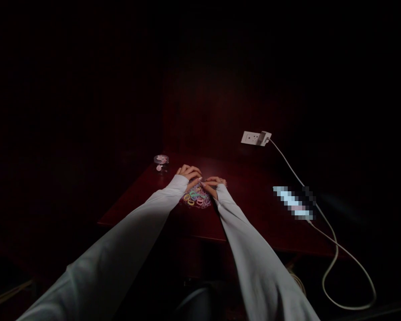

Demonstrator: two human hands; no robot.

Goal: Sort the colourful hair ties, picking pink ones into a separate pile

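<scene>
A pile of colourful small elastic bands [198, 198], with several thicker hair ties in yellow, green and pink among them, lies on the dark red table [153, 205]. Just beyond the pile, my left hand [190, 173] has its thumb and fingertips drawn together. Close by on its right, my right hand [215, 183] is also pinched, its fingertips almost meeting those of the left. Whatever sits between the fingertips is too small and dim to make out. Pale long sleeves cover both forearms.
At the table's far left stands a small clear container [161, 159] with pinkish pieces. A charger sits in the wall socket [252, 138]. Its white cable [287, 162] runs to a blurred-out, lit device [294, 203] at the right and loops past the table edge. Surroundings are very dark.
</scene>
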